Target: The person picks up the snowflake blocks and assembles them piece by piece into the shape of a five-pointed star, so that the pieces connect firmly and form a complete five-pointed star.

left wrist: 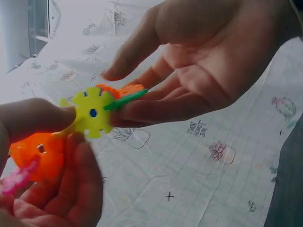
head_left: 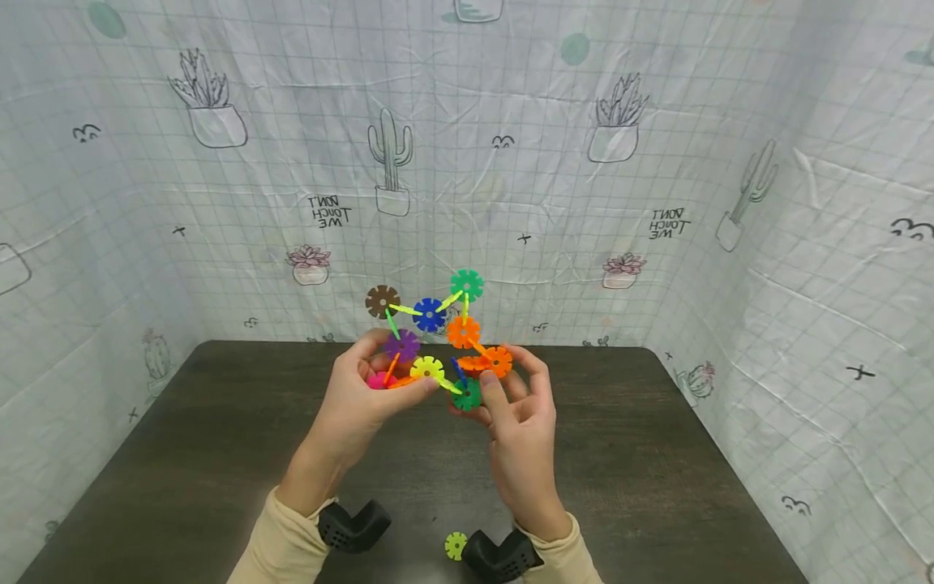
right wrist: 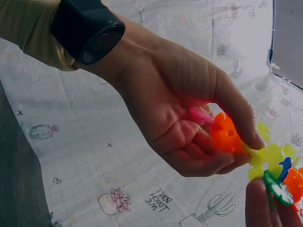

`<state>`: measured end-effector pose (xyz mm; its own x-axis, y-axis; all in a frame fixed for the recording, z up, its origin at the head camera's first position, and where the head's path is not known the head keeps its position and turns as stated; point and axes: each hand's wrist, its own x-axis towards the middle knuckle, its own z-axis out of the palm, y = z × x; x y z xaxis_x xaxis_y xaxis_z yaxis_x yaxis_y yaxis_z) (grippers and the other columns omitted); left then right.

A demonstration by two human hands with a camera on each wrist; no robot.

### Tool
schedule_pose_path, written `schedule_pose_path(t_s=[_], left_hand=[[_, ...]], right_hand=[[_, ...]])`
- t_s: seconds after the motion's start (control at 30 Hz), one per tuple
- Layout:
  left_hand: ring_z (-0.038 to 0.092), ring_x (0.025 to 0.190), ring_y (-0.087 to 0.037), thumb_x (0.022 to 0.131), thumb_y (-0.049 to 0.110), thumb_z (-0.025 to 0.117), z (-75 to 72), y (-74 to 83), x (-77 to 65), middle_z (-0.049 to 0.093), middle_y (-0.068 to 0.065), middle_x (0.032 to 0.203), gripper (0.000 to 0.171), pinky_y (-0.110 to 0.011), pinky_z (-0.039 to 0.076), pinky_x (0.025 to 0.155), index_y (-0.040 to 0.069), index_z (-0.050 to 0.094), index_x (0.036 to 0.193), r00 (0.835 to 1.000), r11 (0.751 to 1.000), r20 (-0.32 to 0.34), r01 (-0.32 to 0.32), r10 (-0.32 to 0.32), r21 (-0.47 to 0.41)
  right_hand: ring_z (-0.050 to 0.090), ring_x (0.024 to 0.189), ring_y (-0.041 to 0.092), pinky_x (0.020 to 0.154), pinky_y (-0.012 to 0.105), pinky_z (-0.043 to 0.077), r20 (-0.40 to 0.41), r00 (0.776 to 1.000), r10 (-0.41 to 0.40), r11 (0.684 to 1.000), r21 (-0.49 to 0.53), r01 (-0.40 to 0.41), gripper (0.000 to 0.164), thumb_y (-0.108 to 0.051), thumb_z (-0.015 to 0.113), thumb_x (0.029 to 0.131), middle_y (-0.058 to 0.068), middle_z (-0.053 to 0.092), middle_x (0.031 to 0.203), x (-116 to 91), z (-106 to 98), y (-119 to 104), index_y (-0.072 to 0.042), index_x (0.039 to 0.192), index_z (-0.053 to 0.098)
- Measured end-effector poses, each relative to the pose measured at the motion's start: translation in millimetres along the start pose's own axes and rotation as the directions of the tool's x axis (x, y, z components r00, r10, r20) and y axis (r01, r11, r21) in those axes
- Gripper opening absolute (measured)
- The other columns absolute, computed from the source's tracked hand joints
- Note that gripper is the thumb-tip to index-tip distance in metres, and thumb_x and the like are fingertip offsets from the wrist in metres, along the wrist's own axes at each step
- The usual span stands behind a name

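Note:
A ring-shaped chain of colourful notched plastic discs (head_left: 429, 315) is held up between both hands above the table. My left hand (head_left: 350, 393) pinches its near left side, thumb on a yellow disc (left wrist: 93, 112), fingers behind by the orange and pink discs (right wrist: 226, 134). My right hand (head_left: 521, 422) holds the near right side, with its thumb against an orange disc (head_left: 499, 362) and fingertips behind the green disc (head_left: 467, 395). Brown, blue, purple and another green disc (head_left: 467, 285) form the far part, joined by edge-on discs.
A loose yellow-green disc (head_left: 456, 546) lies on the dark table (head_left: 627, 487) beside the right wrist's black camera (head_left: 502, 556). Pale cloth (head_left: 496, 195) printed with cacti hangs behind the table and at both sides.

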<state>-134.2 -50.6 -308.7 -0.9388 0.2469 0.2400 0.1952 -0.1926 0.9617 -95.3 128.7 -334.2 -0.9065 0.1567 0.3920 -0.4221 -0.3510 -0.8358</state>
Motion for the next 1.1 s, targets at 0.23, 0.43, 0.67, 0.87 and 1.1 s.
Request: schedule_pose_path(t_s=[0.23,0.43,0.67,0.87,1.1], left_hand=[[0.073,0.091,-0.028,0.086,0.002,0.078,-3.5,6.7,-3.1,0.060,-0.020,0.113,0.054,-0.034,0.062,0.082,0.008,0.057,0.135,0.994,0.985,0.089,-0.071,0.057,0.156],[0.074,0.092,-0.027,0.082,0.002,0.083,0.9,8.5,-3.2,0.062,-0.019,0.118,0.064,-0.036,0.062,0.079,0.010,0.053,0.138,0.996,0.983,-0.023,-0.077,0.082,0.165],[0.075,0.091,-0.024,0.083,-0.004,0.080,4.1,6.6,-0.7,0.066,-0.014,0.116,0.072,-0.035,0.061,0.085,0.014,0.041,0.141,0.992,0.999,-0.113,-0.052,0.053,0.009],[0.074,0.085,-0.016,0.087,-0.014,0.068,1.9,3.0,0.9,0.067,-0.003,0.104,0.082,-0.034,0.060,0.089,0.020,0.029,0.151,0.995,0.970,-0.050,-0.098,0.088,-0.224],[0.068,0.091,-0.012,0.095,-0.005,0.065,2.7,-4.6,1.1,0.069,0.002,0.102,0.047,-0.027,0.059,0.088,0.011,0.047,0.135,0.988,0.899,0.063,-0.099,0.139,-0.426]], right_hand=[[0.073,0.093,0.020,0.079,0.036,0.063,-0.011,1.000,0.019,1.000,-0.020,-0.019,0.025,-0.011,0.056,0.105,0.012,0.065,0.118,1.6,-0.7,-1.9,-0.003,0.127,0.048],[0.072,0.096,0.020,0.083,0.038,0.062,-0.018,1.000,-0.025,0.999,0.038,0.025,0.024,-0.007,0.053,0.105,0.012,0.064,0.115,0.7,1.0,1.2,-0.003,0.127,0.045],[0.073,0.098,0.020,0.087,0.039,0.061,-0.039,0.998,-0.052,0.996,0.070,0.055,0.022,-0.006,0.054,0.105,0.011,0.065,0.115,0.1,6.1,8.9,-0.006,0.124,0.043],[0.072,0.096,0.016,0.087,0.033,0.061,-0.016,0.997,-0.075,0.990,0.121,0.077,0.019,-0.005,0.052,0.105,0.008,0.064,0.111,-3.4,10.7,12.6,-0.010,0.122,0.044],[0.070,0.093,0.012,0.086,0.028,0.060,-0.012,0.993,-0.117,0.982,0.150,0.117,0.019,-0.004,0.052,0.105,0.004,0.063,0.108,-6.1,17.0,16.3,-0.011,0.122,0.045]])
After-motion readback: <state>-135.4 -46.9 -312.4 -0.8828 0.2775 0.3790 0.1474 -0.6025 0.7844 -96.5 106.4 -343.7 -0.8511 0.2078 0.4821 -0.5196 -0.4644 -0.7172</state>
